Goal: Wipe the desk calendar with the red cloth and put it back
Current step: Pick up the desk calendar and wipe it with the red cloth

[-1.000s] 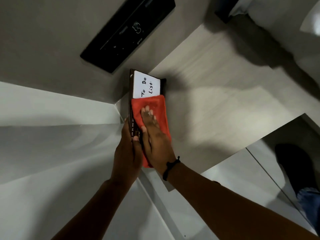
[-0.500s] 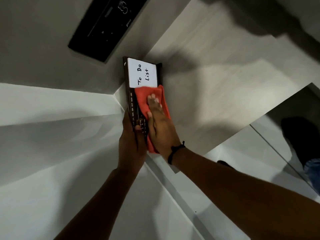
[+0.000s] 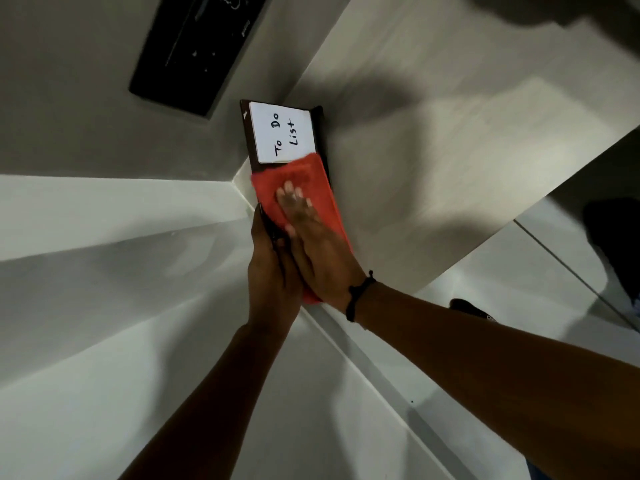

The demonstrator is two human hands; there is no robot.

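Observation:
The desk calendar (image 3: pixel 282 133) is a dark brown block with a white "To Do List" card on its far half. It is held over the corner of a pale tabletop. My left hand (image 3: pixel 272 271) grips its near left edge from below. The red cloth (image 3: pixel 311 183) lies flat over the calendar's near half, up to the card's lower edge. My right hand (image 3: pixel 311 244) presses flat on the cloth, fingers stretched out. The month strip on the calendar's left side is hidden under the cloth and hands.
A black wall-mounted panel (image 3: pixel 197 50) hangs at the upper left. The pale tabletop (image 3: pixel 450 150) spreads to the right, its edge running down to the floor tiles (image 3: pixel 519 271). A dark shoe (image 3: pixel 613 244) shows at the far right. White wall and skirting (image 3: pixel 104 237) fill the left.
My right hand has spread the cloth wider and slid it left over the calendar's dark month strip, which showed before. The view has shifted, so the wall panel sits higher in frame.

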